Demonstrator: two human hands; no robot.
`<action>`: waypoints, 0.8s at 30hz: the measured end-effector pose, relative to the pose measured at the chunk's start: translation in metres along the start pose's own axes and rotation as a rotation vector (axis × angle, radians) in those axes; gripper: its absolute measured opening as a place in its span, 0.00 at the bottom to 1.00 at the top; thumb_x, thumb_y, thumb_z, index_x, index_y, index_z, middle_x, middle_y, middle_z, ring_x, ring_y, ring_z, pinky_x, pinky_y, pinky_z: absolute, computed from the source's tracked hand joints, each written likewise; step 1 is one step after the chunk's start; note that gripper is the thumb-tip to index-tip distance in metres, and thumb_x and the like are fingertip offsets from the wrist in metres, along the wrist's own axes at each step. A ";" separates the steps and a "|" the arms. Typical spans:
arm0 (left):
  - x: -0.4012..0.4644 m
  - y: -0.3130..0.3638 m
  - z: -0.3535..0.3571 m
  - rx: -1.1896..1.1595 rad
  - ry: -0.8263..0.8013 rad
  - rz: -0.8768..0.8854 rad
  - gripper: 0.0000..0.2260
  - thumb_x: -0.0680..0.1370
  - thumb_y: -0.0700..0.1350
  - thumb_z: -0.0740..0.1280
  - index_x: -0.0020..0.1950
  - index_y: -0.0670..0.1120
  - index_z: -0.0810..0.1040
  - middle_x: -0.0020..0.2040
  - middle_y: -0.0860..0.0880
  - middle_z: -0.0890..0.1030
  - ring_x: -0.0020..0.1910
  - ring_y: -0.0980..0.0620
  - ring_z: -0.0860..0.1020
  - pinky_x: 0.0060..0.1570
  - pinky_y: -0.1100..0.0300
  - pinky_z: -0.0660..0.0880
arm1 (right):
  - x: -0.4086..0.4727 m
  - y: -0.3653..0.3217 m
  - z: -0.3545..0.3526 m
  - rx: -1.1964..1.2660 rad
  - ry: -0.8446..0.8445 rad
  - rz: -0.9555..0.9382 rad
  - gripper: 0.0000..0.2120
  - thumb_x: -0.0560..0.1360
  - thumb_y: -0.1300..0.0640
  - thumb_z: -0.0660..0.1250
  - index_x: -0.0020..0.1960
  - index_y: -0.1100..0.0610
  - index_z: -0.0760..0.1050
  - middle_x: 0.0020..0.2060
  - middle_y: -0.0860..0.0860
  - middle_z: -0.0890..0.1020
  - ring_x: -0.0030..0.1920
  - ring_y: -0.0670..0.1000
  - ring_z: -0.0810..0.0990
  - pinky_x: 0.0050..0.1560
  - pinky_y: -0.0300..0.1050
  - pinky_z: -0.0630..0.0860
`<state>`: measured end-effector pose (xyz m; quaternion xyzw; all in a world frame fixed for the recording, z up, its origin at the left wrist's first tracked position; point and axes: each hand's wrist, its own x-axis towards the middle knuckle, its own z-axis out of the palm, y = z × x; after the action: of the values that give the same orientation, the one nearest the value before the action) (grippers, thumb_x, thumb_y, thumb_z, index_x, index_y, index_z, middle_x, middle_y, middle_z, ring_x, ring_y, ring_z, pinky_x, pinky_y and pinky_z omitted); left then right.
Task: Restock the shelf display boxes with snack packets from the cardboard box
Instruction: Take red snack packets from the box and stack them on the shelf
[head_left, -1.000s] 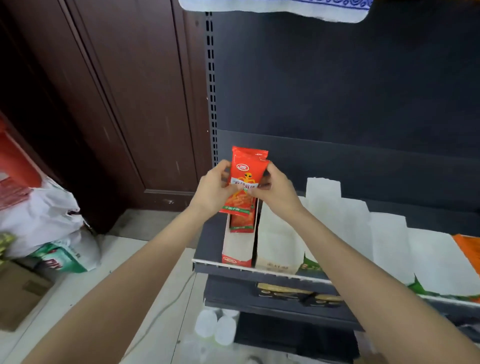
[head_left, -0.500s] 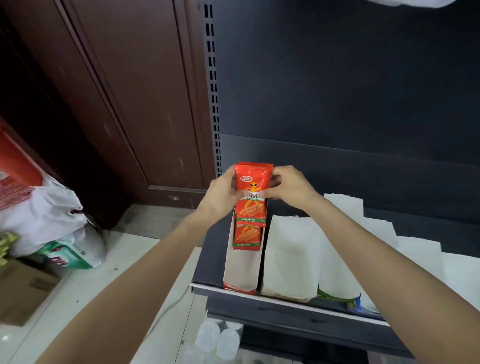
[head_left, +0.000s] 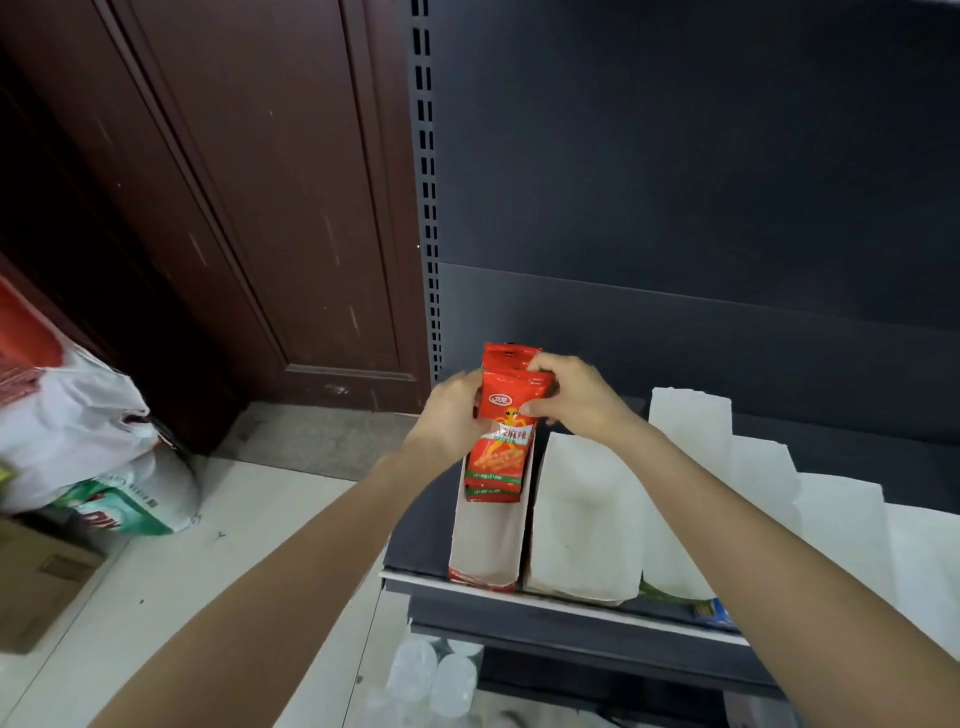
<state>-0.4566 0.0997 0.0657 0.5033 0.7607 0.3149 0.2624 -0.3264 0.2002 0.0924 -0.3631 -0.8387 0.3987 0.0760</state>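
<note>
We pinch glossy red-orange snack packets (head_left: 506, 431) with left hand (head_left: 451, 422) and right hand (head_left: 574, 397), upright at the back of the leftmost red-fronted cardboard display box (head_left: 485, 545) on the dark shelf (head_left: 415, 540).

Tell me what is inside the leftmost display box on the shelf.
The leftmost display box holds red snack packets standing at its back, gripped by the left hand and right hand. Its front part shows bare cardboard. How many packets cannot be seen.
</note>
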 end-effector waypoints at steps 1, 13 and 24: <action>-0.001 -0.001 0.004 0.018 0.016 0.017 0.21 0.73 0.39 0.71 0.64 0.45 0.71 0.58 0.47 0.77 0.56 0.49 0.77 0.56 0.55 0.75 | 0.001 0.000 0.002 -0.051 -0.030 0.007 0.14 0.72 0.60 0.72 0.54 0.54 0.72 0.58 0.52 0.78 0.57 0.52 0.78 0.53 0.47 0.78; -0.007 -0.001 -0.004 0.305 0.068 0.115 0.19 0.76 0.42 0.68 0.66 0.47 0.71 0.60 0.45 0.73 0.62 0.47 0.70 0.59 0.49 0.73 | -0.011 -0.012 0.017 -0.370 0.076 0.010 0.16 0.77 0.56 0.66 0.64 0.55 0.73 0.60 0.54 0.76 0.58 0.54 0.77 0.57 0.53 0.77; -0.083 0.050 0.012 -0.056 0.158 0.250 0.06 0.77 0.40 0.64 0.53 0.46 0.78 0.44 0.53 0.79 0.43 0.54 0.78 0.47 0.54 0.77 | -0.124 -0.010 0.018 -0.111 0.492 -0.019 0.10 0.78 0.62 0.61 0.56 0.56 0.78 0.51 0.51 0.81 0.48 0.47 0.78 0.49 0.34 0.72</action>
<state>-0.3886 0.0401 0.1012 0.5605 0.7011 0.4048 0.1745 -0.2493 0.1022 0.1075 -0.4450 -0.8190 0.2509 0.2614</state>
